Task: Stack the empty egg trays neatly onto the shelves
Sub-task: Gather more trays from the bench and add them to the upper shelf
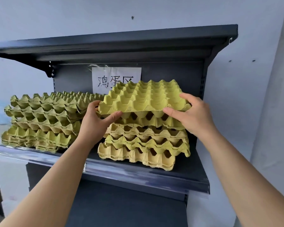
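Two bare forearms reach up from the bottom of the view towards the dark metal shelf [138, 176], whose front lip carries a clear plastic strip. On that shelf, towards its right end, stands the right stack [144, 145] of yellow-green pulp egg trays, loosely nested and a little askew. Just above this stack both hands hold one top tray [143, 97], cups down and bumps up. The left hand [95, 122] grips its near left corner, thumb laid under the front edge and fingers curled over the side. The right hand [192, 115] grips the near right corner, thumb at the front edge and fingers bent over the top. Whether the tray touches the stack beneath cannot be told. To the left of the right stack, on the same shelf, sits the left stack [43, 118]. Behind the right stack a white paper sign [103, 76] hangs on the back panel, partly hidden by the held tray. Above it runs the upper shelf [121, 40], against a pale wall [154, 12].
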Action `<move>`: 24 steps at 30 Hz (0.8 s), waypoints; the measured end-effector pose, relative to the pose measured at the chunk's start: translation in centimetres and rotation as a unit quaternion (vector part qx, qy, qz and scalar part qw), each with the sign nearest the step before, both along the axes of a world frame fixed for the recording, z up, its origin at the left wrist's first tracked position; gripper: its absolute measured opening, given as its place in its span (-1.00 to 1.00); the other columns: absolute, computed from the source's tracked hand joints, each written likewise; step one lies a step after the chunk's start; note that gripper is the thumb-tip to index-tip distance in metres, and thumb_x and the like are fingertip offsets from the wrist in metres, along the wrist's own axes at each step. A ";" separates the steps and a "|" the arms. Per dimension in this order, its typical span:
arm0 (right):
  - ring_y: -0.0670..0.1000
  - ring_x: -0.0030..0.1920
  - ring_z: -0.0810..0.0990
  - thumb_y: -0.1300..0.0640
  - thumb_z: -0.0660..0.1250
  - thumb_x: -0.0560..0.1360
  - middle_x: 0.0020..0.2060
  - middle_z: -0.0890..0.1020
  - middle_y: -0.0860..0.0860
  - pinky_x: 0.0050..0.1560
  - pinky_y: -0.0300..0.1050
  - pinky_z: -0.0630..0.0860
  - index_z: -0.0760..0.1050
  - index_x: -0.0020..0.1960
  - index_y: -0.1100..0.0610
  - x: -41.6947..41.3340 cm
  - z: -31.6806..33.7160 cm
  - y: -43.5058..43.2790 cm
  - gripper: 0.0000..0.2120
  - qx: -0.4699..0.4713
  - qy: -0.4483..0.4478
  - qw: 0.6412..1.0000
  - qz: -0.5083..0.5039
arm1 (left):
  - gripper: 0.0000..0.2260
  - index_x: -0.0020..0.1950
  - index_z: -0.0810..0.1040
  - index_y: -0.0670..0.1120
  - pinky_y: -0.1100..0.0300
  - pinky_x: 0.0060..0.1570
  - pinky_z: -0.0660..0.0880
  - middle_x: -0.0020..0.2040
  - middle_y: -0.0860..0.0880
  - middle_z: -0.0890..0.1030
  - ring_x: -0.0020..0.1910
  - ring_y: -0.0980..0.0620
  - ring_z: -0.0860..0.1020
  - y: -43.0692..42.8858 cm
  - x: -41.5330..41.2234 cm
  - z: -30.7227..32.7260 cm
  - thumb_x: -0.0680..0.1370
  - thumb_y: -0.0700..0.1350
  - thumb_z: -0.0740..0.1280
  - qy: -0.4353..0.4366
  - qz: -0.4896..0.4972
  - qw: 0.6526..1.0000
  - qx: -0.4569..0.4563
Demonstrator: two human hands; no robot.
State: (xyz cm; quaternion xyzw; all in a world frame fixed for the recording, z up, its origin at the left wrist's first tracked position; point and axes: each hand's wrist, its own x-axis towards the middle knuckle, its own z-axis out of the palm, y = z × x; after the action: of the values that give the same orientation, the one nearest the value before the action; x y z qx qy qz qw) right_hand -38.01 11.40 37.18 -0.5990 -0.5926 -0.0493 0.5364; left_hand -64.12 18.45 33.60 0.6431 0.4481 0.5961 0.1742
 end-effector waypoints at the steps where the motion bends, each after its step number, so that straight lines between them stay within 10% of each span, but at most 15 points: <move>1: 0.11 0.37 0.33 -0.31 0.47 0.27 0.33 0.44 -0.02 0.29 0.13 0.40 0.37 0.41 -0.04 -0.3 0.0 0.3 -0.21 -0.010 0.000 1.000 -0.009 | -0.13 0.50 0.25 -0.05 0.14 0.14 0.34 0.41 -0.07 0.42 0.32 -0.04 0.42 0.7 -0.2 0.1 0.29 0.28 0.43 0.002 -0.009 1.000 -0.003; 8: 0.10 0.34 0.38 -0.37 0.38 0.31 0.34 0.45 -0.02 0.28 0.16 0.42 0.37 0.39 -0.07 -1.6 0.3 1.0 -0.26 -0.054 0.011 0.996 -0.073 | -0.22 0.45 0.34 -0.06 0.19 0.05 0.34 0.15 0.06 0.44 0.11 0.10 0.42 4.2 -0.7 0.8 0.35 0.26 0.45 0.012 -0.076 0.997 -0.019; 17: 0.02 0.32 0.42 -0.28 0.43 0.35 0.33 0.46 -0.03 0.26 -0.01 0.42 0.38 0.40 -0.02 -3.3 0.0 -0.2 -0.30 -0.024 0.021 0.993 -0.112 | -0.18 0.44 0.35 -0.02 0.02 0.16 0.46 0.35 -0.04 0.48 0.28 -0.05 0.46 5.0 -1.8 0.7 0.32 0.41 0.38 0.079 -0.053 0.995 0.000; 24: 0.02 0.28 0.42 -0.08 0.45 0.41 0.24 0.52 -0.01 0.21 -0.20 0.30 0.49 0.31 0.09 -5.0 -1.8 -3.1 -0.48 0.056 -0.064 0.980 -0.180 | -0.51 0.28 0.54 -0.16 -0.07 0.31 0.30 0.27 -0.15 0.55 0.28 -0.21 0.44 2.1 -1.6 -1.2 0.50 0.15 0.38 0.146 0.067 0.955 0.248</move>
State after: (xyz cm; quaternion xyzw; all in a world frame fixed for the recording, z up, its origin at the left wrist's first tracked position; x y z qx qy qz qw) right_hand -42.96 8.28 35.39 -0.6602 -0.5045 -0.2162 0.5127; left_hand -65.74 20.57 32.37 0.7144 0.3487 0.5987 -0.0979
